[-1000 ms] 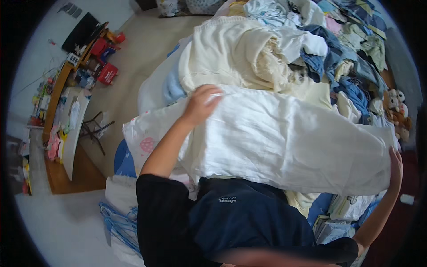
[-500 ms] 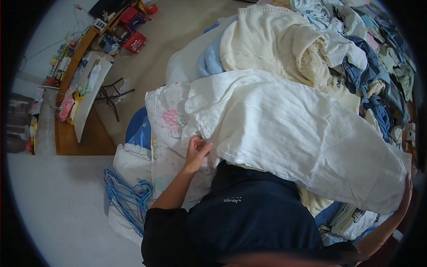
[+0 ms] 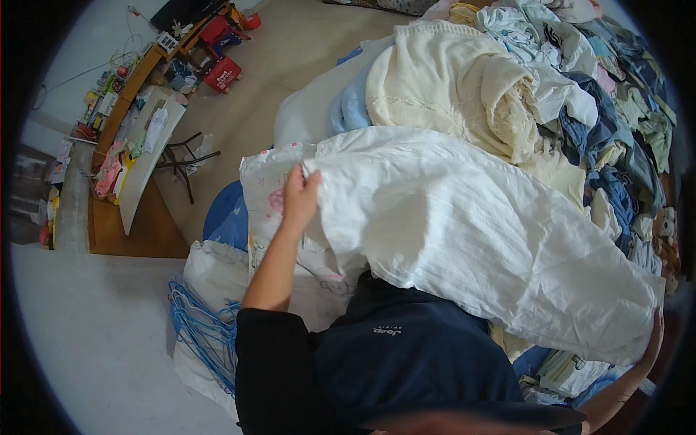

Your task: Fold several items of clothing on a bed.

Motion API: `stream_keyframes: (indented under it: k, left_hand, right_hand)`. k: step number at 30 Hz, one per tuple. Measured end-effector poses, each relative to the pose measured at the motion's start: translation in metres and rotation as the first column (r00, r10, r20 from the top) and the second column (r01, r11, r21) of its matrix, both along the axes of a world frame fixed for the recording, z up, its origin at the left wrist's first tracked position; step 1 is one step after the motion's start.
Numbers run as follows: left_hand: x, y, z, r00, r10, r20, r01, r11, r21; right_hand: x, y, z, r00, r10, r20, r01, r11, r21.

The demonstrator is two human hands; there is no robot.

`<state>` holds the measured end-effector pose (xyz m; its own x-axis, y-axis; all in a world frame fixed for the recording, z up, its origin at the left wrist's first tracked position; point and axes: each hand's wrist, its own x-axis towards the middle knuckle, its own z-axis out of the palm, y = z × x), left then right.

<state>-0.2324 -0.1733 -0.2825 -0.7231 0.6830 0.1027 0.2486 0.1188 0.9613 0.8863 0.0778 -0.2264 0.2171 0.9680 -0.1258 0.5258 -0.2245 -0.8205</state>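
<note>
A large white cloth (image 3: pixel 449 217), perhaps a pillowcase or sheet, stretches across in front of my body. My left hand (image 3: pixel 299 197) pinches its left edge between thumb and fingers. At the far right end, my right hand (image 3: pixel 655 335) grips the cloth's edge, with its fingers partly hidden by the fabric. Beneath the left end lies a white cloth printed with pink figures (image 3: pixel 272 170). A cream fringed blanket (image 3: pixel 442 87) is heaped just beyond the white cloth.
A big pile of clothes (image 3: pixel 616 109) rises at the far right. Blue hangers (image 3: pixel 203 330) lie on white bedding at the left. Soft toys (image 3: pixel 665 232) sit at the right edge. Across the floor stand a table (image 3: pixel 148 156), a folding stool (image 3: pixel 187 161) and a red stool (image 3: pixel 222 74).
My left hand has moved away from my body to the cloth's far left corner and holds it there. The cloth's left end is straighter. My right hand has come slightly nearer.
</note>
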Motion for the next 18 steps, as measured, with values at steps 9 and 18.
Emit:
stream_keyframes:
  k: [9, 18]
  left_hand:
    - [-0.062, 0.050, 0.016, 0.978, -0.160, -0.135, 0.134, 0.974, -0.185]
    - [-0.037, -0.071, 0.010, 0.981, 0.146, 0.130, -0.102, 0.950, -0.296]
  right_hand:
    - [0.002, 0.031, -0.081, 0.989, 0.090, -0.118, -0.097, 0.994, -0.058]
    - [-0.159, 0.012, -0.054, 0.965, 0.208, -0.159, -0.225, 0.969, -0.101]
